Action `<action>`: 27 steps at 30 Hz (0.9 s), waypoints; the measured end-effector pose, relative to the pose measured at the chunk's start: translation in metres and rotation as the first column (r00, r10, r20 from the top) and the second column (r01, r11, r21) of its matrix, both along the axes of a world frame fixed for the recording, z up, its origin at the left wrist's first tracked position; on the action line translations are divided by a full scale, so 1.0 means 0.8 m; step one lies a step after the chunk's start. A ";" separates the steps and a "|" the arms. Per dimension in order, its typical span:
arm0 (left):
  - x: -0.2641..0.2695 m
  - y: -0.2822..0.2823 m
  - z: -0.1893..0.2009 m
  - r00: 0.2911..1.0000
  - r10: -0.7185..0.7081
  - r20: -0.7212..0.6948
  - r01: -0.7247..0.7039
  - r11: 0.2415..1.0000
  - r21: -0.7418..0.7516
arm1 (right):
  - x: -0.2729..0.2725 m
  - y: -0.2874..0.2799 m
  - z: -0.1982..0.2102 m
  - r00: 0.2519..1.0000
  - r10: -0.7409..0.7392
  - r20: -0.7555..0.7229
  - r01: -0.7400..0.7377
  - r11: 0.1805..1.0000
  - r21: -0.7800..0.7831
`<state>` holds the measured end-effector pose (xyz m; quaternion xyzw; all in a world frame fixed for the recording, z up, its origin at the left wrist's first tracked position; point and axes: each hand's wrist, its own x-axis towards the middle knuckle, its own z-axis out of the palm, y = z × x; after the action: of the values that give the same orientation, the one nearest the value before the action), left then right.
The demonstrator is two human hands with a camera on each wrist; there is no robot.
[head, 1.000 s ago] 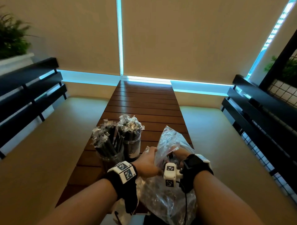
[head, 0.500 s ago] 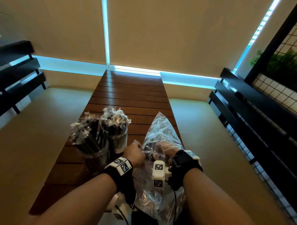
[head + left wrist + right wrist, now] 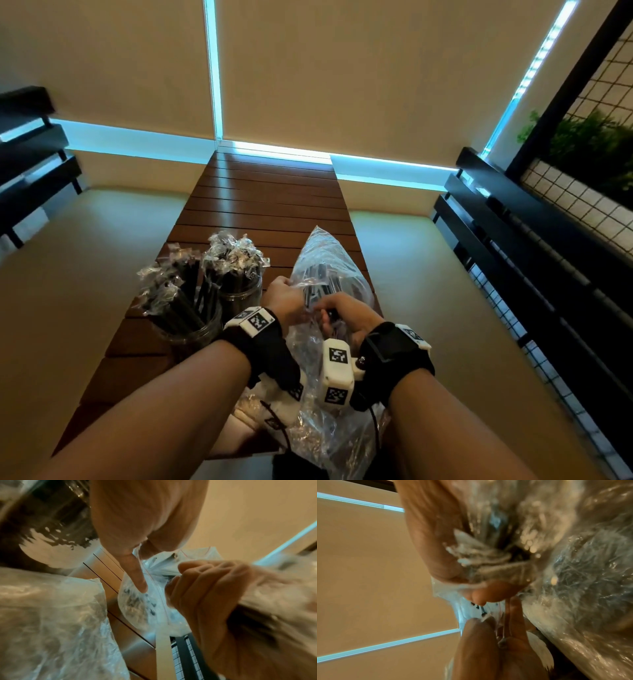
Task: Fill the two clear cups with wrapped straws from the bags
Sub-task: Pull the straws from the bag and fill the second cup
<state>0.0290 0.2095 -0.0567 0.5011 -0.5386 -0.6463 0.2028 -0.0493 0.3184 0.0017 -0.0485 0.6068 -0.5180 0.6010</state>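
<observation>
Two clear cups stand at the table's left, the near cup (image 3: 186,330) and the far cup (image 3: 239,296), both packed with wrapped black straws (image 3: 178,291). To their right a clear zip bag (image 3: 325,260) lies on the table with dark straws inside. My left hand (image 3: 294,291) pinches the bag's zip rim (image 3: 149,577) between thumb and fingers. My right hand (image 3: 329,310) sits at the bag's mouth, fingers curled round a bundle of wrapped straws (image 3: 479,557). How far the bundle reaches into the bag is hidden by crinkled plastic.
The slatted wooden table (image 3: 274,205) is narrow and runs away from me. A second crumpled plastic bag (image 3: 329,442) lies at the near edge under my wrists. Black slatted benches (image 3: 513,240) flank both sides, and a wire grid with plants (image 3: 589,171) is at the right.
Both hands stay at the bag's mouth. My left hand has closed from a looser touch into a pinch on the rim. My right hand shows more clearly outside the bag.
</observation>
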 end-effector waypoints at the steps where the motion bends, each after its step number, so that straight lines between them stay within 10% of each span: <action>1: 0.000 0.000 0.009 0.999 0.023 -0.036 -0.022 0.999 0.027 | 0.001 0.003 0.003 1.000 0.026 -0.011 -0.026 1.000 -0.009; 14: 0.024 0.004 0.053 0.996 -0.060 -0.072 0.068 0.991 0.114 | 0.026 0.084 0.103 0.843 0.332 -0.423 -0.313 0.943 0.116; 27: 0.045 0.038 0.093 0.967 -0.150 -0.207 0.175 0.979 0.106 | 0.042 0.133 0.153 0.720 0.251 -0.646 -0.290 0.956 0.048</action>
<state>0.0654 0.2401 0.0180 0.3998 -0.5142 -0.7394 0.1704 -0.0154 0.4252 0.1239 -0.3287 0.7477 -0.3929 0.4225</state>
